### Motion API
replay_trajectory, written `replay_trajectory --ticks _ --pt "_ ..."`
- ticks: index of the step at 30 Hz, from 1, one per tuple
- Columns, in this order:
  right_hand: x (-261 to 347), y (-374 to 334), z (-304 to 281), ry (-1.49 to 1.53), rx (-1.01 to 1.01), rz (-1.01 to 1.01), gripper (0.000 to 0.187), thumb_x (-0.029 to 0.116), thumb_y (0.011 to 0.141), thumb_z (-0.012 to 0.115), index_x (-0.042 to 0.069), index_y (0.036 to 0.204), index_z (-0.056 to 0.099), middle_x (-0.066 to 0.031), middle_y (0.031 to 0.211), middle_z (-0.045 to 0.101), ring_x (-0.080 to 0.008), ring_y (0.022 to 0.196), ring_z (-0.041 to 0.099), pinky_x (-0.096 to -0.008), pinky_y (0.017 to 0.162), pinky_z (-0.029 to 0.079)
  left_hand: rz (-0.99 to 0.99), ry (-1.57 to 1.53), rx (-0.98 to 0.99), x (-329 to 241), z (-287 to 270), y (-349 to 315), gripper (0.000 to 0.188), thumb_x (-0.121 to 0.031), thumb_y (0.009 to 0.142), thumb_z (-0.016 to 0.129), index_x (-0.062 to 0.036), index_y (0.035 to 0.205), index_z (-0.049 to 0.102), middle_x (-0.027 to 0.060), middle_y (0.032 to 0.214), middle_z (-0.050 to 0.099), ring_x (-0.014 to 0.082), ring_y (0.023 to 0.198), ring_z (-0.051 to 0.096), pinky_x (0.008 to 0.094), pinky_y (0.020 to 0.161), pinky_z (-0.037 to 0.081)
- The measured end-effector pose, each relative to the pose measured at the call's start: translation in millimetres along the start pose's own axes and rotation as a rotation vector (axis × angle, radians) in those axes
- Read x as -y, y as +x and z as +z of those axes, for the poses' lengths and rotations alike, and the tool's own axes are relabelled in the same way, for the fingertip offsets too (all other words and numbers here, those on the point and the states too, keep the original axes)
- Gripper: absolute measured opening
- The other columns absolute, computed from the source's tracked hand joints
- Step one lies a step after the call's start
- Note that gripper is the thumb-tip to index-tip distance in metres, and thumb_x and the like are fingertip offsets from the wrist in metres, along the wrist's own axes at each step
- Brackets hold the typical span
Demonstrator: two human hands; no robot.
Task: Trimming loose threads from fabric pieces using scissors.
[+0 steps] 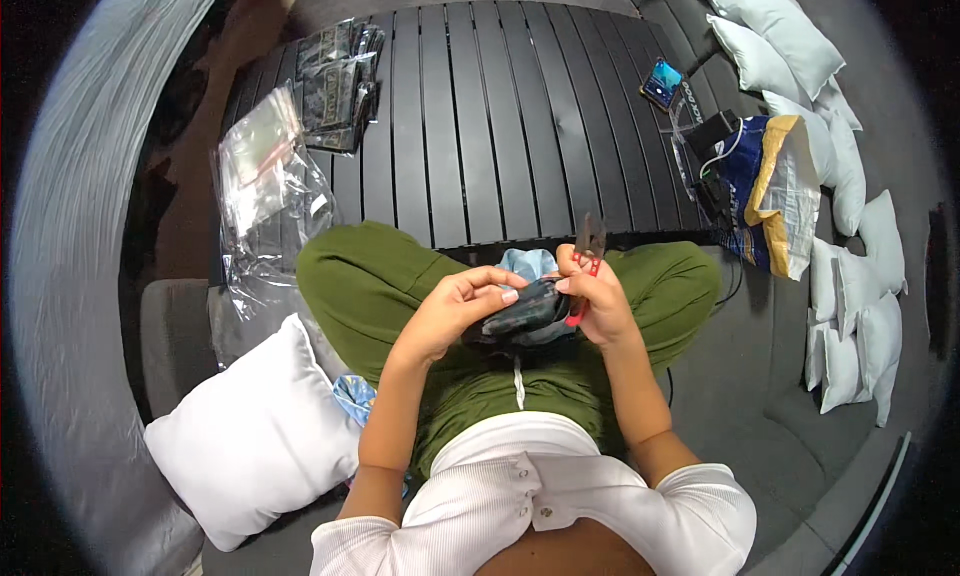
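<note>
A dark camouflage-patterned fabric piece (525, 311), folded or rounded in shape, is held up over my lap between both hands. My left hand (455, 311) pinches its upper edge with thumb and fingertips. With my right hand (603, 301) I hold a cutting tool like thread snips (591, 238), its grey blades pointing away from me and red showing on its handles. The thumb and forefinger of that hand also touch the fabric's right edge. Just behind the piece shows some light blue cloth (530, 264); what it belongs to is hidden.
On the black slatted table (480, 116) lie packaged dark items (335, 86), clear plastic bags (265, 166) and a phone (662, 84). A blue-and-white sack (775, 196) stands at the right, near white pillows (780, 36). At my left are a white cushion (265, 426) and blue patterned cloth (354, 398).
</note>
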State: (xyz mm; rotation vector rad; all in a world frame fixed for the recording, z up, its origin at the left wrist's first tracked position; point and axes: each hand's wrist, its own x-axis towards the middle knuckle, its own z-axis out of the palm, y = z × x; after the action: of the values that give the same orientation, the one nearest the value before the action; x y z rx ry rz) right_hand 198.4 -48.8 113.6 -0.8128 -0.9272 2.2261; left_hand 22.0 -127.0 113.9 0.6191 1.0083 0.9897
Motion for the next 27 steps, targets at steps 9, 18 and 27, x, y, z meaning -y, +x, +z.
replay_trajectory --ticks 9,18,27 --pt "-10 -17 1 -0.405 0.023 -0.181 0.015 -0.003 0.063 0.039 0.009 0.068 0.033 0.0007 0.068 0.039 -0.0074 0.064 0.035 -0.0195 0.057 0.029 0.099 -0.153 -0.027 -1 11 -19 0.018 -0.006 0.081 0.056 0.0006 0.098 0.054 0.0014 0.088 0.058 0.0044 0.074 0.055 0.0162 0.064 0.044" --pt "-22 -40 20 -0.531 -0.204 -0.584 0.017 0.022 0.084 0.044 0.006 0.078 0.043 -0.0063 0.093 0.055 -0.0088 0.076 0.045 -0.0214 0.07 0.036 0.185 -0.305 0.081 6 32 -60 0.025 -0.002 0.079 0.057 0.0019 0.103 0.052 0.0028 0.089 0.055 0.0058 0.079 0.053 0.0167 0.07 0.042" --pt "-25 -86 38 -0.824 0.023 -1.151 0.032 0.013 0.075 0.064 0.009 0.069 0.033 -0.0147 0.087 0.057 -0.0185 0.075 0.046 -0.0257 0.064 0.038 0.373 -0.265 -0.037 11 53 -87 0.039 0.005 0.075 0.057 0.0049 0.113 0.049 0.007 0.098 0.056 0.0095 0.087 0.053 0.0204 0.077 0.042"
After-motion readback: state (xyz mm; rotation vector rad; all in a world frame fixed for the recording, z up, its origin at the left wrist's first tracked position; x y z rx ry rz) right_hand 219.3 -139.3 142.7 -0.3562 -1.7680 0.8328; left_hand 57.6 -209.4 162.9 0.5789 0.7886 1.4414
